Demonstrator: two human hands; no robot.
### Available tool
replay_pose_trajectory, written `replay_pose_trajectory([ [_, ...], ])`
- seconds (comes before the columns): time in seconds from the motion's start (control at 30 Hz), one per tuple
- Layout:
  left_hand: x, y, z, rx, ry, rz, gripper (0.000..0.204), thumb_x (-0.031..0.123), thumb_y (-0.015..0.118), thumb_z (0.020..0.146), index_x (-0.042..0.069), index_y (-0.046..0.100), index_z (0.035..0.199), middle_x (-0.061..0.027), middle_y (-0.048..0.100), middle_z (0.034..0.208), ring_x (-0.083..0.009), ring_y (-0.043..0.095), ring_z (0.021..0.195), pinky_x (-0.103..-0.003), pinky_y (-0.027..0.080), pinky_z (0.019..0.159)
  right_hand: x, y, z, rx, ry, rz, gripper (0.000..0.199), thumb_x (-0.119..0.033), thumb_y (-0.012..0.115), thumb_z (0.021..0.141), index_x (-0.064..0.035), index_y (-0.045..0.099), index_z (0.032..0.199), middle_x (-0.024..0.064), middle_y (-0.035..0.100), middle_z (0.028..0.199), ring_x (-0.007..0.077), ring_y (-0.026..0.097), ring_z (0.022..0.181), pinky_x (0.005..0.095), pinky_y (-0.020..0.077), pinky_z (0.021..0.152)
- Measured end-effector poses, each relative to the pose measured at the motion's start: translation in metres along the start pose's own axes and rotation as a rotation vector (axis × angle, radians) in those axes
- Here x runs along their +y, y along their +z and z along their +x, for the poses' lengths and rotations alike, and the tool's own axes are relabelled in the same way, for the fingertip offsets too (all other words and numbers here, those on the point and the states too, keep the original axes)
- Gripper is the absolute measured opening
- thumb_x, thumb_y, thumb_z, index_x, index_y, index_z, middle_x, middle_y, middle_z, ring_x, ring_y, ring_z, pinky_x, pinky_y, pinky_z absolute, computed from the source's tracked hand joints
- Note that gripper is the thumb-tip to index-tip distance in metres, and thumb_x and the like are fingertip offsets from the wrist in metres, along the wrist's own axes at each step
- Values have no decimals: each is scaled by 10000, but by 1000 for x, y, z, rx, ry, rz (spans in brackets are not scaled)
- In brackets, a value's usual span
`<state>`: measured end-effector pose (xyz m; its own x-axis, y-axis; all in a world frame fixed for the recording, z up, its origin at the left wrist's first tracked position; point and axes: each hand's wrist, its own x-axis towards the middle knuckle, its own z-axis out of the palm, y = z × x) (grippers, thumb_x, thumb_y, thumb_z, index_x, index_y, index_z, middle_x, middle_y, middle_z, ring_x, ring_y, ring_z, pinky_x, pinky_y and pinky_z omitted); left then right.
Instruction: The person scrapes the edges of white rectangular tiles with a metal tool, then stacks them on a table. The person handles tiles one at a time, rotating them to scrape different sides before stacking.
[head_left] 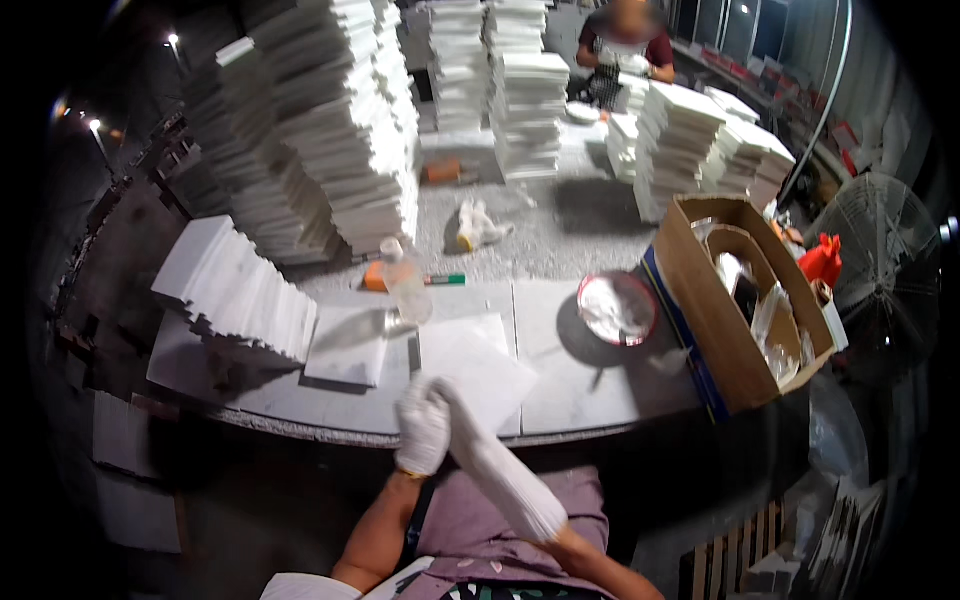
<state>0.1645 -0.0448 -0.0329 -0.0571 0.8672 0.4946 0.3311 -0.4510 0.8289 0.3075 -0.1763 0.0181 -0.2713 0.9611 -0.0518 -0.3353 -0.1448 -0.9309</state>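
Note:
My left hand (422,432), in a white knit glove with a yellow cuff edge, is closed. Against it lies my right hand (447,398), whose white glove runs far up the forearm; its fingers are mostly hidden and blurred. What the left fingers hold, if anything, cannot be made out. Right beyond both hands a thin white square tile (482,375) lies askew over other pale tiles at the table's near edge. Whether the hands touch it is unclear. Left of it are another white tile (347,347) and a clear plastic bottle (407,287).
Tall stacks of white tiles (345,130) rise at the back left, with a shorter leaning row (235,285) nearer. A red-rimmed bowl (617,309) of white material and a cardboard box (720,290) stand right. A crumpled glove (482,226) lies mid-table. A person (628,60) works opposite.

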Motion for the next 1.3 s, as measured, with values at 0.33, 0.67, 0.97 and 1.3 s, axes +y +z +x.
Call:
replay_pose_trajectory([
  [0.33, 34, -18, 31, -302, -94, -328, 138, 74, 521, 914, 24, 640, 965, -62, 660, 875, -126, 604, 807, -261, 500, 699, -127, -100, -45, 469, -683, -776, 319, -294, 591, 882, -57, 638, 1091, 101, 637, 1073, 198, 592, 1006, 298, 464, 867],
  [0.67, 38, -24, -30, -696, -320, -53, 184, 172, 551, 911, 73, 638, 1040, -93, 670, 835, -203, 639, 727, -305, 506, 667, 56, -66, 1, 178, -210, 42, 459, -408, 537, 869, -82, 521, 1193, 98, 529, 1192, 209, 520, 1095, 323, 420, 925],
  [0.97, 57, -6, -25, -757, -246, -145, 221, 202, 565, 915, 70, 636, 1078, -87, 672, 900, -193, 638, 795, -290, 506, 725, 77, -58, 16, 8, -179, 238, 594, -510, 488, 858, -104, 416, 1285, 96, 432, 1299, 218, 455, 1175, 345, 381, 977],
  [1.3, 55, -4, -33, -854, -426, -280, 225, 183, 518, 960, 17, 622, 1069, -61, 671, 963, -126, 630, 844, -257, 503, 786, 95, -54, 23, -137, -207, 383, 746, -624, 434, 845, -129, 300, 1388, 94, 324, 1419, 228, 383, 1264, 370, 336, 1036],
])
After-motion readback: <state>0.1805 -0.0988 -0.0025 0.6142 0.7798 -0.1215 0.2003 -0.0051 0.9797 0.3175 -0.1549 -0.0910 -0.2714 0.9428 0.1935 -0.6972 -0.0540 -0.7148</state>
